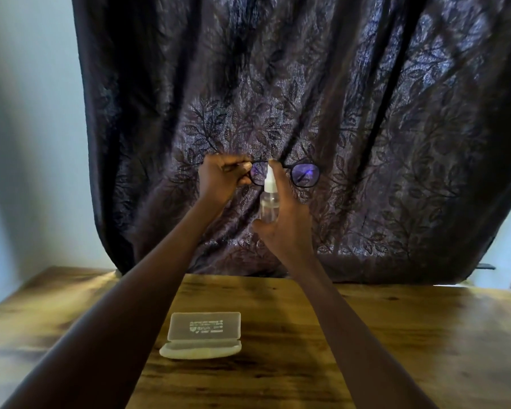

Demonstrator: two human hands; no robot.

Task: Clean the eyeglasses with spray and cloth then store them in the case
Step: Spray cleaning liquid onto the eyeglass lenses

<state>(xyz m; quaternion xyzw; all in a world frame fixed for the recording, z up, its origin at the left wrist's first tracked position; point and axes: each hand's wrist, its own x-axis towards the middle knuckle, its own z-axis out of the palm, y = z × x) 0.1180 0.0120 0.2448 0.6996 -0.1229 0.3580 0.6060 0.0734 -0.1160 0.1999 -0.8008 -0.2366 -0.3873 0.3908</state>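
1. Head view, background first: behind everything hangs a dark purple curtain [307,98] with a leafy pattern, with pale wall [27,128] showing at the left. Below it is a wooden table [396,335] with a pretty streaky grain.
2. Both your arms are stretched out in front of you, raised well above the tabletop, so the hands sit against the curtain backdrop.
3. Your left hand [222,180] is clenched around the left end of the eyeglasses [304,174], pinching them near the hinge. They're dark-framed, held roughly level, and the lens that's in clear sight has a purplish glare on it.
4. Your right hand [286,214] is wrapped around a small clear spray bottle [268,202] with a white nozzle. It's upright, just in front of the glasses, covering part of the lens nearest your left hand. One finger is up at the top of the nozzle; can't tell if it's actually pressing.
5. Down on the table, close to you and between your forearms, the pale translucent case [204,327] lies open, lid tipped back, with some printing on it.
6. A light-coloured cloth [199,351] sits right at the case's near edge, touching it.
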